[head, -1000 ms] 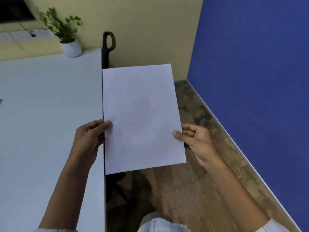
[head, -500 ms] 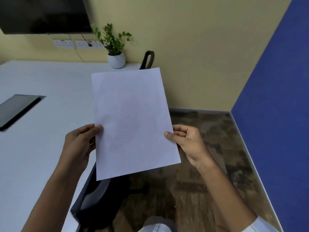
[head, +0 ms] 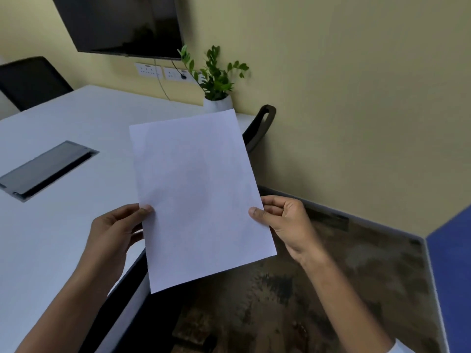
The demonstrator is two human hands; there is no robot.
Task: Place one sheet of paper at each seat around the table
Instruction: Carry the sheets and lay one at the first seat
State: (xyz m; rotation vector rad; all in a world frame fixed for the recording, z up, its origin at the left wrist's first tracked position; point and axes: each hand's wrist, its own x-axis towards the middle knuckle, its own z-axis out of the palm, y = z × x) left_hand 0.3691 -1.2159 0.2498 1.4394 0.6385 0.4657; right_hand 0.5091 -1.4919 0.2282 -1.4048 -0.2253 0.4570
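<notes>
Sheet of paper (head: pixel 198 200), pinched at its side edges by the left hand (head: pixel 116 233) and right hand (head: pixel 288 222), hangs mid-frame over the table (head: pixel 63 238) edge; best lowered flat onto the bare tabletop, squared to the near chair (head: pixel 260 126)

An office meeting room: a long white bench (head: pixel 63 118) with a recessed cable box (head: pixel 46 169), black office chairs (head: pixel 30 80) beside it, a wall-mounted screen (head: pixel 122 24) above its far end.
</notes>
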